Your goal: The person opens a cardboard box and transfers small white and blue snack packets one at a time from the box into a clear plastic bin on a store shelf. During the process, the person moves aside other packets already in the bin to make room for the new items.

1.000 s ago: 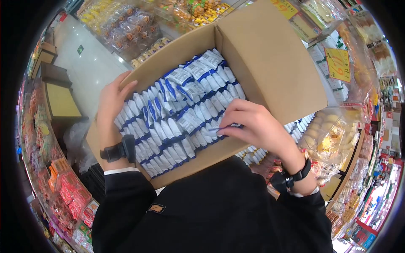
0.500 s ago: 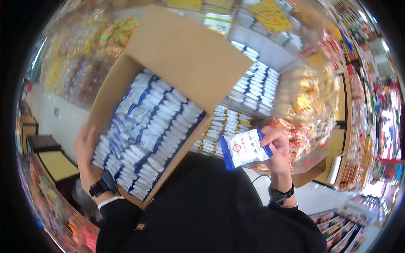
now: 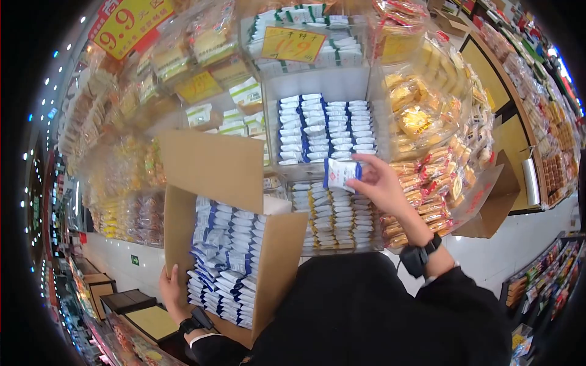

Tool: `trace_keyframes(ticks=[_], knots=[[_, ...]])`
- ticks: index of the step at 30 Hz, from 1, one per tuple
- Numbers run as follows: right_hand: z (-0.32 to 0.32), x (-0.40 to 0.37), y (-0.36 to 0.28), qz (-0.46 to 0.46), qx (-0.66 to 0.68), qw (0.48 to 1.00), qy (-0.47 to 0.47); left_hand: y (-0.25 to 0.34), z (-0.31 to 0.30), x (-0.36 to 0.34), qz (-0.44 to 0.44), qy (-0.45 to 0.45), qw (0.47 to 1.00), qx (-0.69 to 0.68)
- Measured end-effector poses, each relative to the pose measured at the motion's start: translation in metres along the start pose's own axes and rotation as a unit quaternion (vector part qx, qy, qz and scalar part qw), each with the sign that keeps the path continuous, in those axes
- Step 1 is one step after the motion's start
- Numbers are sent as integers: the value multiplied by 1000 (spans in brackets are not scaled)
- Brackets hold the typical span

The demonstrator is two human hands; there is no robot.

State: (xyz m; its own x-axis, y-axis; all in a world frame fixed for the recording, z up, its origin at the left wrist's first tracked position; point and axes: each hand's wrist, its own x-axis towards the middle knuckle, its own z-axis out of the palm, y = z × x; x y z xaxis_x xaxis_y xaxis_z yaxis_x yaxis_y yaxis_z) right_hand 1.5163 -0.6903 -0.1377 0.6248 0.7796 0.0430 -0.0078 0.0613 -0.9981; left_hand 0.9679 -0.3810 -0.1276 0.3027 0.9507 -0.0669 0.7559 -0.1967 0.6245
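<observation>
My left hand [image 3: 171, 291] grips the left wall of an open cardboard box [image 3: 279, 268], which leans against my body. Rows of small white-and-blue snack packets [image 3: 223, 262] fill the box, some lying loose on top. Between the thumb and fingers of my right hand [image 3: 378, 183] is one white-and-blue snack packet [image 3: 340, 175] with a red mark on it. It is in front of the clear display bin [image 3: 373, 149], whose stacked packets [image 3: 326, 125] look the same. Below that bin are white packets with yellow edges [image 3: 332, 219].
A yellow price sign [image 3: 293, 44] hangs above the bin, over green-and-white packets. Bagged breads [image 3: 418, 116] and red-and-yellow packets [image 3: 430, 177] stand at the right, with a cardboard carton [image 3: 494, 201] beyond. At the left are more bagged snacks [image 3: 131, 216].
The view has lifted toward the shelves. My right hand has carried the packet from in front of my body up to the bin. My left hand still holds the box.
</observation>
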Motion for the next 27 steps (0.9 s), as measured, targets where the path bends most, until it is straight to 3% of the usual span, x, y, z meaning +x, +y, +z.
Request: trace_keyframes(ticks=[7, 9, 10, 13, 16, 20, 27], knots=[[-19, 96, 17, -96, -252, 963, -18, 9, -2, -4, -19, 5, 1000, 2], [-20, 120, 35, -206, -362, 902, -111, 11, 0, -4, -13, 3, 1000, 14], [-16, 123, 36, -210, -361, 901, -115, 13, 0, -4, -16, 7, 1000, 12], [-6, 132, 33, -229, -490, 828, -149, 16, 2, -8, -14, 11, 1000, -17], [-3, 143, 33, -209, -556, 784, -181, 25, 1, -7, -26, 39, 997, 62], [-7, 154, 44, -232, -597, 742, -196, 24, 3, -8, -25, 34, 998, 37], [3, 159, 55, -235, -677, 682, -147, 22, -2, -10, -36, 17, 999, 13]])
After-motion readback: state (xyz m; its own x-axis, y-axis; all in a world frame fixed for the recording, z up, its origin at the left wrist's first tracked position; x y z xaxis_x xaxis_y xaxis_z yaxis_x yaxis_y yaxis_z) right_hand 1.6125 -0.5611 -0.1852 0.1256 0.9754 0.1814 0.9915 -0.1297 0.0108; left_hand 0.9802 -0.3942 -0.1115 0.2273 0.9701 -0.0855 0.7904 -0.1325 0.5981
